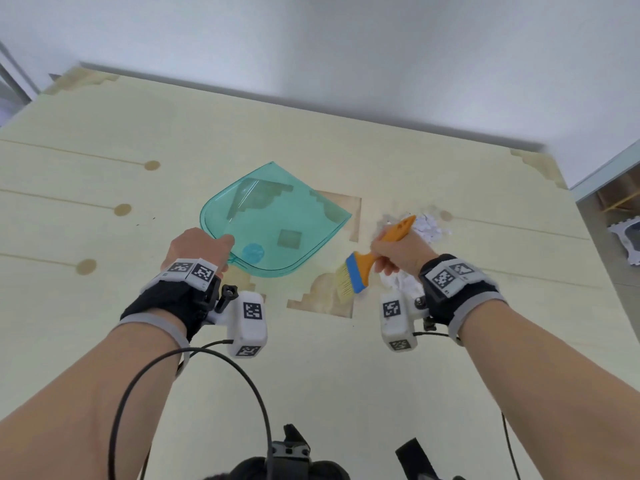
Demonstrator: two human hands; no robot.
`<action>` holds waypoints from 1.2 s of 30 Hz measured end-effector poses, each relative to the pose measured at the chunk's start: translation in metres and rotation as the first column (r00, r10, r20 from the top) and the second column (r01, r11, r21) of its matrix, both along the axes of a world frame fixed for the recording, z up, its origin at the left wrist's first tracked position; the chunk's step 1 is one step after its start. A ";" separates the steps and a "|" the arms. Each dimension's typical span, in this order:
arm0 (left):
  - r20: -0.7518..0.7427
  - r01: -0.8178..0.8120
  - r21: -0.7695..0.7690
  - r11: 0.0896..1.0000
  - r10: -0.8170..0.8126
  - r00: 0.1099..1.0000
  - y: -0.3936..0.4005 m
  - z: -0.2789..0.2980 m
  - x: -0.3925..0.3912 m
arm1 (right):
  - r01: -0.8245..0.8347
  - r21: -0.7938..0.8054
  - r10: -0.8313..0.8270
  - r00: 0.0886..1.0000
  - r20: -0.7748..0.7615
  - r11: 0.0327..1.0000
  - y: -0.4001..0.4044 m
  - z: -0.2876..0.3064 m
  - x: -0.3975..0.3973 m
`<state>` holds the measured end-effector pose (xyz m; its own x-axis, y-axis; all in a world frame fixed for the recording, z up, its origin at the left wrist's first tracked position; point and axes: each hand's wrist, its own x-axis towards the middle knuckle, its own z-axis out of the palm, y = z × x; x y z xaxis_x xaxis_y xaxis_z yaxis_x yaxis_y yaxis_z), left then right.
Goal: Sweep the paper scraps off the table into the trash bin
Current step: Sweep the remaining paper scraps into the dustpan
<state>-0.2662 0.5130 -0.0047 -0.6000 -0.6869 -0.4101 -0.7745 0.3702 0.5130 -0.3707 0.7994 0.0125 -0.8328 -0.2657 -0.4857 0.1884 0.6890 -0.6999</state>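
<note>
A clear green dustpan [273, 220] lies flat on the pale table [104, 188], its open edge facing right. My left hand [197, 249] grips its near left corner. My right hand [401, 252] holds an orange brush [374, 259] with a blue band; the straw bristles point down-left, just above the table right of the dustpan. White paper scraps [431, 228] lie in a heap beyond my right hand. More scraps [401, 282] show under my right wrist, partly hidden.
The table's far edge meets a white wall. Past the right edge of the table stands a white container [628, 240] on the floor, cut off by the frame. Brown patterned patches mark the tabletop around the dustpan.
</note>
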 end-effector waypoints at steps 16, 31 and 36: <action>0.119 0.122 -0.087 0.989 -0.112 0.987 -0.005 -0.004 0.018 | 0.035 0.045 -0.031 0.996 -0.079 0.998 0.011 0.000 0.014; 0.175 0.207 -0.119 0.971 -0.185 0.967 -0.005 -0.006 0.016 | 0.160 0.052 -0.148 0.971 -0.187 0.986 0.026 0.000 0.010; 0.210 0.233 -0.170 0.957 -0.196 0.958 -0.004 -0.001 0.015 | 0.169 0.197 -0.119 0.963 -0.243 0.966 0.036 -0.003 -0.004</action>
